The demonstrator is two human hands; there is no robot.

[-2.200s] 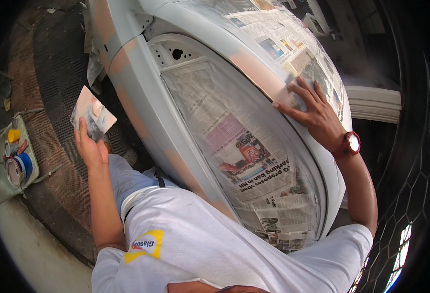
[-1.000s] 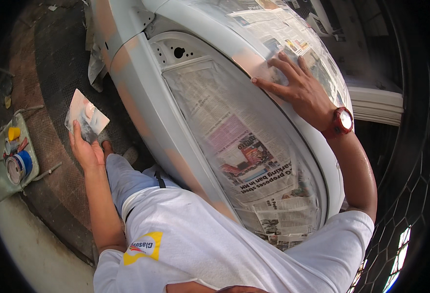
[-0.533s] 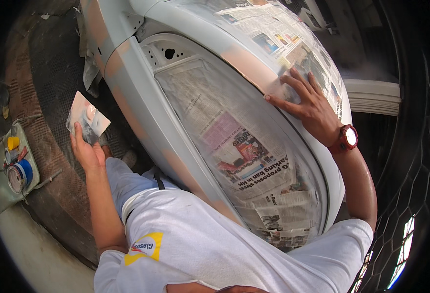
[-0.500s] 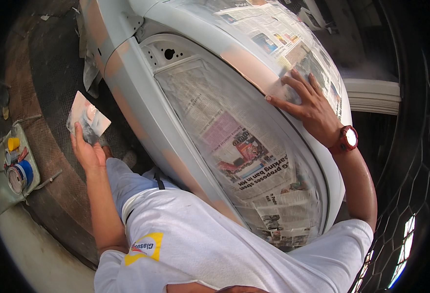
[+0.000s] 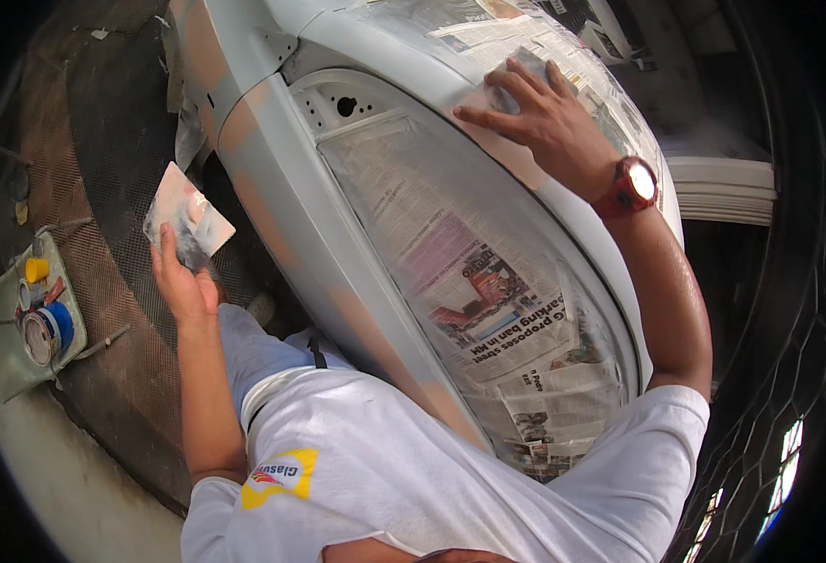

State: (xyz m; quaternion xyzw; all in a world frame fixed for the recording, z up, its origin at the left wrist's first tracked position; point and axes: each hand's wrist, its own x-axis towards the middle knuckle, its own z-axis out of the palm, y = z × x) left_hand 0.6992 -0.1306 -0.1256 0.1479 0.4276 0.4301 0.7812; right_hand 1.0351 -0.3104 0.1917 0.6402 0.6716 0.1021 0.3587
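Note:
My left hand (image 5: 186,283) is closed on the lower edge of a flat, squarish putty board (image 5: 205,223), smeared with pinkish and grey paste, held away from the car at the left. My right hand (image 5: 552,113), in a red wristwatch (image 5: 633,185), is over the grey car's roof edge above the window opening. Its fingers are spread over a thin, grey, flat piece (image 5: 529,62); the fingers hide much of it, and I cannot make out its exact kind. Pinkish filler patches (image 5: 518,158) show beside the hand and along the car's side.
Newspaper masks the window opening (image 5: 488,291) and the windshield area (image 5: 460,33). At the left, a pale green stool-like stand (image 5: 66,324) carries paint cans (image 5: 42,338) and a yellow cup (image 5: 36,270). White slats (image 5: 723,188) and wire mesh (image 5: 732,450) are at the right.
My right hand has slid forward and to the left along the roof edge. My left hand still holds the putty board, slightly shifted right in view as the whole view shifted.

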